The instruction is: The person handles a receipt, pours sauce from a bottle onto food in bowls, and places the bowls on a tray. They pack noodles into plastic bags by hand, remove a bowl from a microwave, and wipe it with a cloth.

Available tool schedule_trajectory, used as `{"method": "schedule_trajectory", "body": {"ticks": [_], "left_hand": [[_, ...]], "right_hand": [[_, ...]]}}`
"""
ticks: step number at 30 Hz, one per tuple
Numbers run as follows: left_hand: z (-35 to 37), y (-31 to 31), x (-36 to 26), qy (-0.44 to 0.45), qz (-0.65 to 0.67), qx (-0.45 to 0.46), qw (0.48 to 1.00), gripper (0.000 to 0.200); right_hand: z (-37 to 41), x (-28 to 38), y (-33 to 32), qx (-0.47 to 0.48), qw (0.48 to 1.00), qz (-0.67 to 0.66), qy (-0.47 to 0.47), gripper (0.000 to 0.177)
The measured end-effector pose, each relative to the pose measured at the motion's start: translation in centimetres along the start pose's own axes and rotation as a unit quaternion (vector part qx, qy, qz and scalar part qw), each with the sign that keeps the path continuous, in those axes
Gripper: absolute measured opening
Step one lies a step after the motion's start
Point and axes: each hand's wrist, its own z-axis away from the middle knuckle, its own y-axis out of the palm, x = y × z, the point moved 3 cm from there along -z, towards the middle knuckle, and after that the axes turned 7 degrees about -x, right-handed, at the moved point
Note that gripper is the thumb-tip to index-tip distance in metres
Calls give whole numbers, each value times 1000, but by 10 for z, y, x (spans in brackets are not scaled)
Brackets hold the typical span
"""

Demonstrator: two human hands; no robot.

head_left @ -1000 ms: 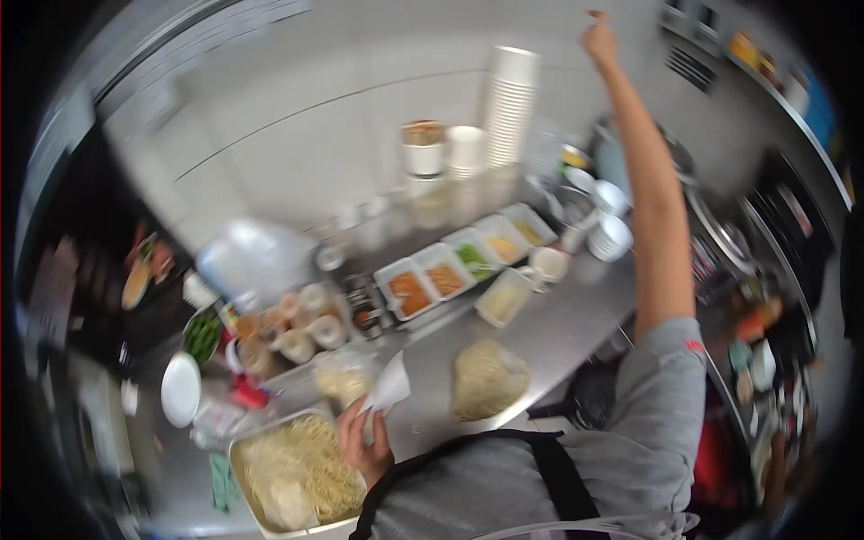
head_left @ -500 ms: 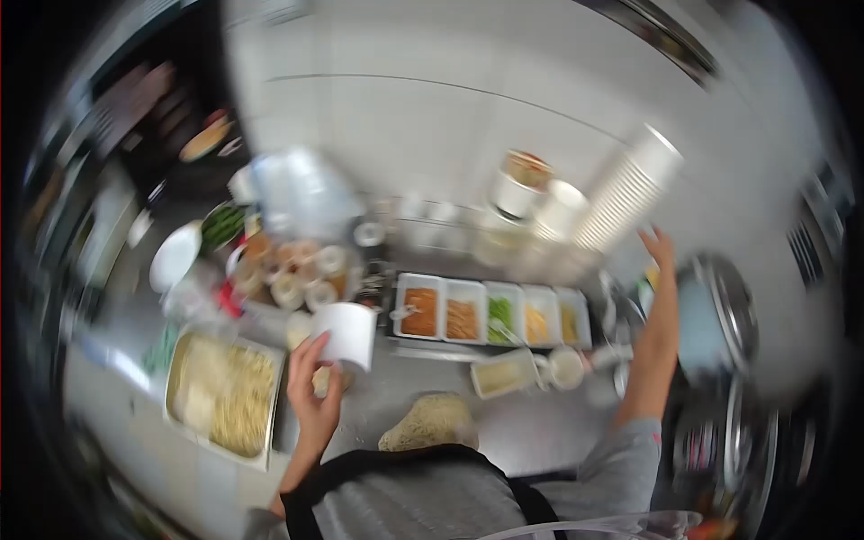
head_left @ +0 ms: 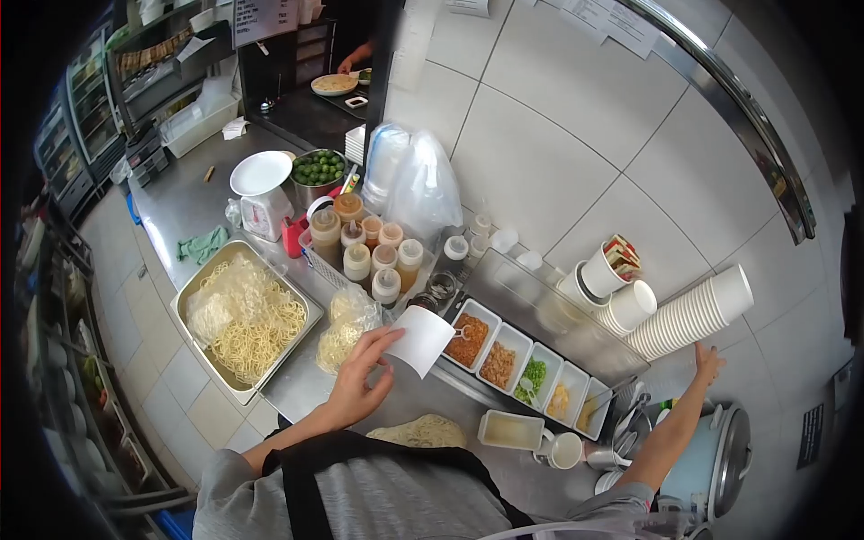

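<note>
My left hand pinches the edge of a small white sheet of paper, held over the counter beside the topping containers. A clear bag of noodles lies just beyond that hand. My right arm stretches far to the right, and my right hand has its fingers apart, right at the lower rims of a tilted stack of white paper cups. Close to my apron sits a pale, rough-surfaced lump, partly hidden by my body.
On the left stands a metal tray of noodles. Behind it are squeeze bottles, a kitchen scale and a bowl of limes. White topping containers run along the wall. A large pot stands at right.
My view has swung, so the counter now runs diagonally and more of the left side shows. My left hand still holds the paper; my right arm stays stretched out by the cups.
</note>
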Motion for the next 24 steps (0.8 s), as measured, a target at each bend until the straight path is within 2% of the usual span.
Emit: {"method": "schedule_trajectory", "body": {"ticks": [8,11,14,20,24], "left_hand": [[3,-10,5,4,17,-6,1000,58],[3,-12,4,15,9,-9,1000,59],[2,-14,2,63,-30,-35,997,54],[3,-18,0,46,9,-48,998,41],[5,-29,0,54,49,-25,997,41]], "right_hand": [[4,4,-59,-56,996,-75,12,81],[-12,4,-70,-50,995,-81,-36,81],[-15,7,-88,-78,991,-108,-30,82],[4,4,-132,-211,969,-127,-24,79],[19,-18,-172,-390,880,-271,15,77]]}}
